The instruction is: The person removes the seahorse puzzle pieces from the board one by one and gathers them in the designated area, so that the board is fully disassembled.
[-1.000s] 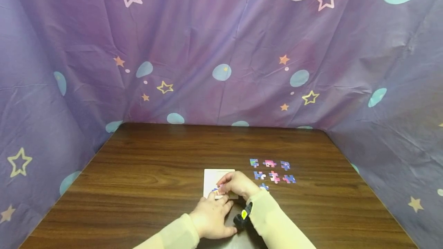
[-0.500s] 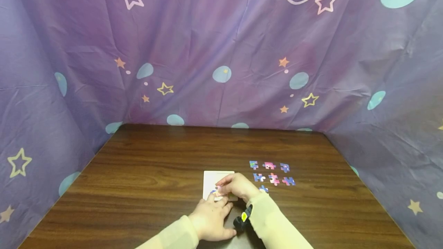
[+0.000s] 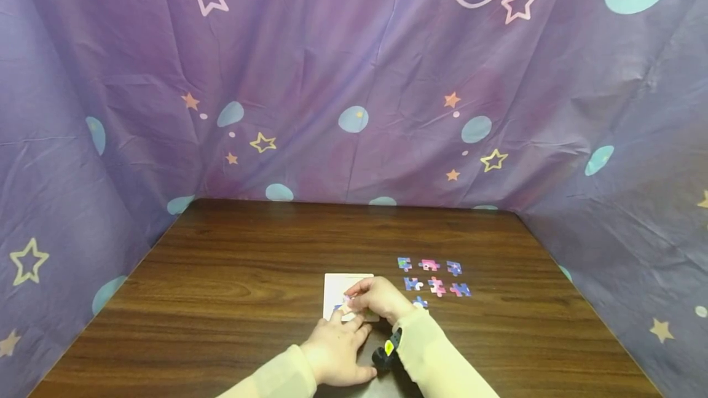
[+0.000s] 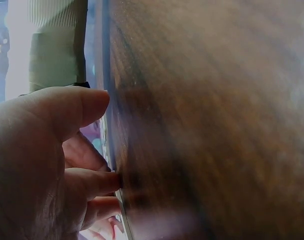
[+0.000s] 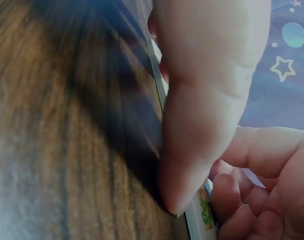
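Observation:
A small white puzzle tray (image 3: 334,286) lies on the table in the head view. My left hand (image 3: 336,352) reaches over its front edge, fingers spread and fingertips touching the pieces and the rim. Above the tray, my right hand (image 3: 385,300) pinches a small jigsaw piece (image 3: 347,301) between thumb and fingers; most of that piece is hidden. Up close, the right wrist view shows a green printed piece (image 5: 206,212) inside the tray's rim, and a left-hand finger on the near edge. The left wrist view catches the left fingers (image 4: 99,183) at the tray's side.
Several loose jigsaw pieces, among them a pink one (image 3: 437,287) and a blue one (image 3: 461,290), lie in rows right of the tray. A black wrist camera (image 3: 383,358) hangs under the right wrist. Patterned purple cloth (image 3: 310,78) encloses the brown wooden table (image 3: 249,250).
Both hands stay nearly in place at the tray. The right fingertips shift only slightly over the piece, and the head view tilts a little.

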{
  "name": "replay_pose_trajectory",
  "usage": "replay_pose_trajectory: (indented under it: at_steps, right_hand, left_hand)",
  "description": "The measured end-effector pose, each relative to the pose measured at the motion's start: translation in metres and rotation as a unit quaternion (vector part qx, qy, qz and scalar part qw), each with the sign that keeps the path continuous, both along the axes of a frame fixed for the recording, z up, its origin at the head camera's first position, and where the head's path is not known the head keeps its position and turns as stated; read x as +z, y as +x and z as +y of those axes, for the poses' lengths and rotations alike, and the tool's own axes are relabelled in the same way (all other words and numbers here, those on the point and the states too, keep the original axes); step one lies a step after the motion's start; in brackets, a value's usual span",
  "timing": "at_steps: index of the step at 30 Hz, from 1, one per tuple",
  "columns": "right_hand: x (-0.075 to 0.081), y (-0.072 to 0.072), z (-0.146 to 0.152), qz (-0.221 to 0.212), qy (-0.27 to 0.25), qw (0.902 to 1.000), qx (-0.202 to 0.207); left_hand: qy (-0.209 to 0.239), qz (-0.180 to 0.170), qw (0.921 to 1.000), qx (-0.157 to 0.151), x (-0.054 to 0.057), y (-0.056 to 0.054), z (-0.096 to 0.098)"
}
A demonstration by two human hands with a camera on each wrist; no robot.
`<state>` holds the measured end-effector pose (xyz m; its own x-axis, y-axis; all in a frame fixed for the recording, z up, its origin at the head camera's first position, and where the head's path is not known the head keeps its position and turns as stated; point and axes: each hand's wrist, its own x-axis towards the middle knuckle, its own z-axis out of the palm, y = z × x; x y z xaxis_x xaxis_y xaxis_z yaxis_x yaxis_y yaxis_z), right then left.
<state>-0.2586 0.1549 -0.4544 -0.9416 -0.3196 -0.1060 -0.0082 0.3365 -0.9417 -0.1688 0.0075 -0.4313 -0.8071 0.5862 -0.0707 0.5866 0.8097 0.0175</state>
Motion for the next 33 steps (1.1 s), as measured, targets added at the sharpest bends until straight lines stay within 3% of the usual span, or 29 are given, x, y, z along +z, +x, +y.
replay_pose_trajectory:
  at_steps: [16,28,33]
  right_hand:
    - [-0.008,-0.003,0.003,-0.013,-0.060,0.9979,-0.021]
    - [0.005,-0.011,0.011,-0.037,-0.093,0.9943,-0.035]
    - [0.007,-0.014,0.022,-0.024,-0.096,0.9945,-0.036]
  left_hand:
    - [-0.014,0.001,0.9999,0.002,-0.004,0.003,-0.001]
    - [-0.022,0.005,0.9997,-0.005,0.000,-0.001,-0.002]
    - [-0.024,0.006,0.9997,-0.007,0.000,-0.002,-0.003]
